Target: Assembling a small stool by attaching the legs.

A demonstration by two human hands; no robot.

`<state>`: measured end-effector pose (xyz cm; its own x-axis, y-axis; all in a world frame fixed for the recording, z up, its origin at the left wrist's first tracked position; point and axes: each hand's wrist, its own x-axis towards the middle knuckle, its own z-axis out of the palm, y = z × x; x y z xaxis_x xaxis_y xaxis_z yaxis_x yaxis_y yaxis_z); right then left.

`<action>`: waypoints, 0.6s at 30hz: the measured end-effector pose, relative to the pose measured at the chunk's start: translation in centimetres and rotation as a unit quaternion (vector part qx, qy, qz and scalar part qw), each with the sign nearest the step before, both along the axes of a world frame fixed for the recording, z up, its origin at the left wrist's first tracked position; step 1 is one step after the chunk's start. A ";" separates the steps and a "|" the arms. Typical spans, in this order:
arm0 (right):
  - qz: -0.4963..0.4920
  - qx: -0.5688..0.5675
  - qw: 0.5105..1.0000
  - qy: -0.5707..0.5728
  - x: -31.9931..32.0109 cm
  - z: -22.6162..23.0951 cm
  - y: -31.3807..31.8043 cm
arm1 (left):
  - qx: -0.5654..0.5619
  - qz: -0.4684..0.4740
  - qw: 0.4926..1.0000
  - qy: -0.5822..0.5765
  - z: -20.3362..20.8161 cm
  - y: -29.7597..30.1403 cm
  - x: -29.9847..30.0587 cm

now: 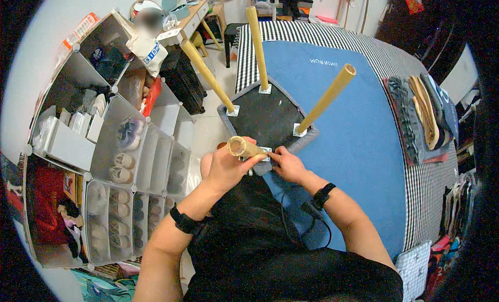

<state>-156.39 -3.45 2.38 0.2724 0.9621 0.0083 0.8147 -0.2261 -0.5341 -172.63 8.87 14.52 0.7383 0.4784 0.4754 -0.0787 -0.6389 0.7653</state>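
An upturned stool (262, 115) with a dark underside and grey padded rim lies in front of me on the bed's edge. Its wooden legs point upward, each standing on a pale metal plate. My left hand (224, 168) is wrapped round the nearest stool leg (237, 146), low down by its plate. At the right of that leg's base, my right hand (289, 166) has its fingertips pinched together beside the metal plate (266, 152). Whatever sits between those fingertips is too small to make out. Both wrists wear black bands.
A blue mat (353, 146) covers the checkered bed. Folded clothes (423, 117) lie at its right. To my left stands a clear-fronted shoe rack (117, 177) with a cloth bag (148, 52) hanging on it. Beyond are a black suitcase (182, 76) and a wooden desk (195, 16).
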 end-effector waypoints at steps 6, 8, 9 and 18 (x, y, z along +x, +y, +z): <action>0.003 -0.014 0.999 -0.031 0.0 2.0 0.5 | -0.008 -0.006 1.000 0.019 1.7 2.0 3.6; 0.000 -0.005 0.999 -0.035 0.1 2.6 0.7 | 0.018 -0.006 0.998 0.067 4.6 2.4 4.1; 0.007 0.004 0.999 -0.040 0.2 2.8 1.0 | -0.018 -0.031 0.997 0.072 4.9 3.0 4.3; -0.048 0.012 0.989 -0.137 2.8 -1.1 6.9 | -0.058 -0.076 0.995 0.017 1.5 6.0 4.5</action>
